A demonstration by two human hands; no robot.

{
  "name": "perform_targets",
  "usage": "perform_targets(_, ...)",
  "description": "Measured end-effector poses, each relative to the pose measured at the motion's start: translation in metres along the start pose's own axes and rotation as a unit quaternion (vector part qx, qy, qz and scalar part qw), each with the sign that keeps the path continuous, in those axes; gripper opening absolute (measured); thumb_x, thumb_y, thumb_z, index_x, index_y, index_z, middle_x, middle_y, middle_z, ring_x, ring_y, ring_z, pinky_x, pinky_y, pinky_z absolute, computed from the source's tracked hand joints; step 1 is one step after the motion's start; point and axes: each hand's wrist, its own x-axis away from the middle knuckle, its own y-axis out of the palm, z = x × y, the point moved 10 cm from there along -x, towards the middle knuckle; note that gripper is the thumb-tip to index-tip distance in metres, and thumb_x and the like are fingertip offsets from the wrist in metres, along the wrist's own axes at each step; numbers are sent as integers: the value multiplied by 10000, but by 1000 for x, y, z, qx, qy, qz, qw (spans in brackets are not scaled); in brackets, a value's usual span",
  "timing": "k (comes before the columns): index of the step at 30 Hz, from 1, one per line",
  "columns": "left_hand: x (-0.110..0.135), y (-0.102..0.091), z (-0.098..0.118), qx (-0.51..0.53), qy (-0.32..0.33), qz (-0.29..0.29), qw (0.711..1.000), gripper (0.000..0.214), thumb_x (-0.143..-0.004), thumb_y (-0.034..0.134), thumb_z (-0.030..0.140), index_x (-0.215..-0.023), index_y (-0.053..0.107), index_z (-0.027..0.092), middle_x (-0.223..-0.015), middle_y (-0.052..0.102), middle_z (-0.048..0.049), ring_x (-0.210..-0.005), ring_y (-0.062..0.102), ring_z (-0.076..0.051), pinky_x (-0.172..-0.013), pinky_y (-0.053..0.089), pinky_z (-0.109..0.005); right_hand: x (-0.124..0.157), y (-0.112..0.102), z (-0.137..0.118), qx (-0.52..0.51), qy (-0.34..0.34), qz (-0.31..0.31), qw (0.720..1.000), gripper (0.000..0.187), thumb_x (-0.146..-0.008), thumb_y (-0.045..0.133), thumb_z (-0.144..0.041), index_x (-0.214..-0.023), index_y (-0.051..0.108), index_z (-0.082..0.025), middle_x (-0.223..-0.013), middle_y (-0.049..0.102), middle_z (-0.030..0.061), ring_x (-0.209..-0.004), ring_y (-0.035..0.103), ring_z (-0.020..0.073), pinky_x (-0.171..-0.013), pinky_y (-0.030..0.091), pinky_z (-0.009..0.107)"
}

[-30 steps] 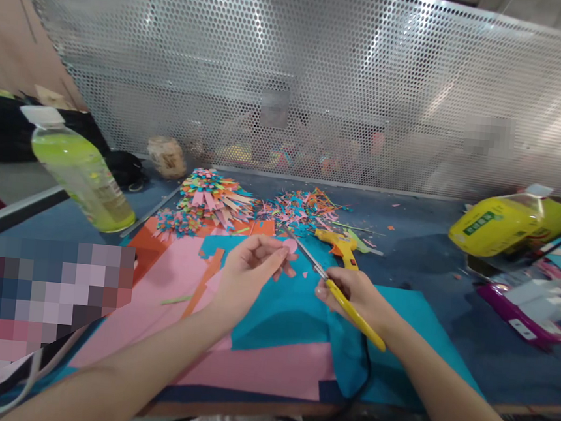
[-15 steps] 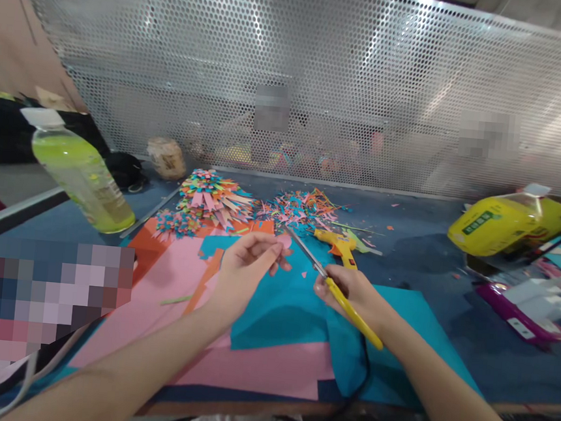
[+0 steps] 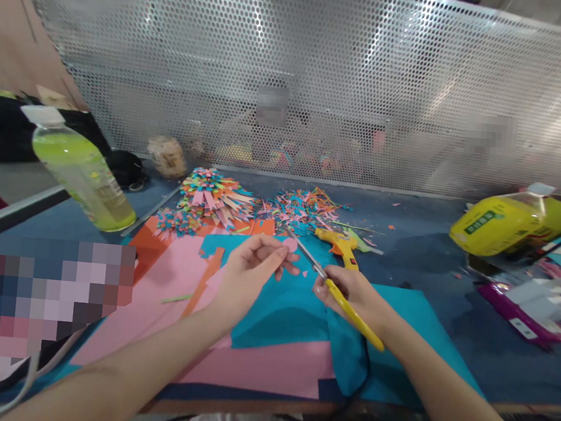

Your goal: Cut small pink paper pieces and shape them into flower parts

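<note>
My left hand (image 3: 250,270) pinches a small round pink paper piece (image 3: 290,245) between thumb and fingers, above the blue paper sheet (image 3: 292,303). My right hand (image 3: 352,294) grips yellow-handled scissors (image 3: 339,295), whose metal blades point up-left and meet the pink piece. Both hands hover over overlapping pink paper (image 3: 166,285) and blue sheets on the table.
A yellow glue gun (image 3: 340,244) lies just behind the scissors. Heaps of coloured paper fringe (image 3: 213,198) and scraps (image 3: 303,207) sit further back. A green drink bottle (image 3: 80,170) stands at left, a yellow one (image 3: 505,223) lies at right. A perforated metal screen (image 3: 292,74) closes the back.
The left hand turned the pink piece slightly against the blades; the scissors stayed almost in place. Otherwise nothing moved.
</note>
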Motion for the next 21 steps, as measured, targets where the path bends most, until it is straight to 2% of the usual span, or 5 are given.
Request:
perform_targets(12,3,5,-2,-35,-14,-14,999,171,-708,608,316,-704,544,158,-643,662,-26,-547,620,-135,-477,401,-224,0,-1,1,2,2,4,1000,298,-790,450,-436,-711,475,-150,-594,397,-30,-532,356,81,-451,246,214)
perform_targets(21,4,5,-1,-43,-10,-15,999,154,-734,584,298,-693,538,156,-646,668,-23,-544,616,-129,-484,402,-222,0,0,0,3,-12,3,1000,304,-798,443,-437,-716,480,-147,-620,434,-19,-540,370,81,-455,261,213)
